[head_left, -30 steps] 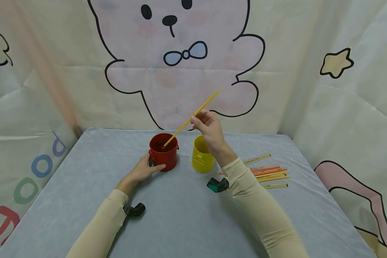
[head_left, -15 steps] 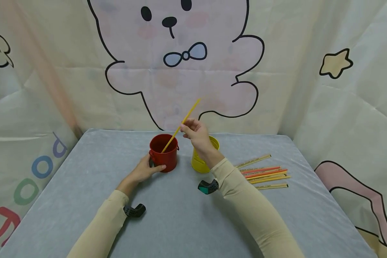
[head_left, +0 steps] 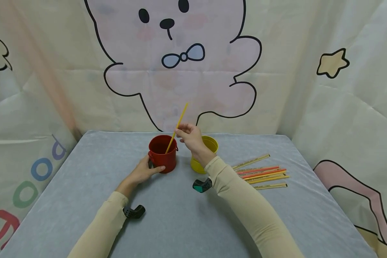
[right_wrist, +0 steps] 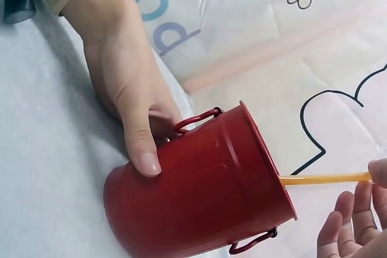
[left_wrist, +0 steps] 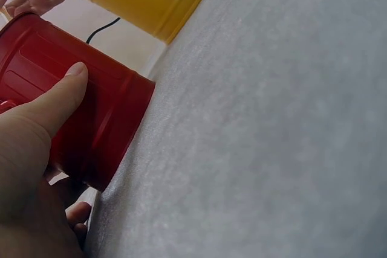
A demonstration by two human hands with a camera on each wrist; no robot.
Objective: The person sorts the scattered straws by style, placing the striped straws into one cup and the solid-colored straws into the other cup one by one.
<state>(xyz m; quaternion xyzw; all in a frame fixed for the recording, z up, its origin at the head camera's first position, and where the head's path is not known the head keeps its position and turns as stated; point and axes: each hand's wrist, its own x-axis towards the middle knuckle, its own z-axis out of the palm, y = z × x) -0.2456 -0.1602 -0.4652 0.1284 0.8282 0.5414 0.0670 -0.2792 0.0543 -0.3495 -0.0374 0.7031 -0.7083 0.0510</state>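
Observation:
A small red metal bucket (head_left: pixel 167 163) stands upright on the table. My left hand (head_left: pixel 141 172) grips its lower left side, with the thumb (left_wrist: pixel 63 96) lying across the front wall. Above the bucket's right rim, my right hand (head_left: pixel 192 140) pinches a yellow pencil (head_left: pixel 182 116) between thumb and fingers. The pencil tilts to the right, its lower end inside the red bucket (right_wrist: pixel 199 191); that tip is hidden in the right wrist view. Just behind my right wrist is a yellow bucket (head_left: pixel 198 166), partly covered by the hand.
Several yellow and orange-red pencils (head_left: pixel 266 175) lie loosely side by side on the right of the table, some partly behind my right forearm. A grey-blue cloth (head_left: pixel 167 222) covers the table. A printed curtain (head_left: pixel 67 93) hangs behind its back edge.
My right hand has moved left and down, from over the yellow bucket towards the red one. The pencil stands steeper and sits lower in the red bucket. My left hand stays put.

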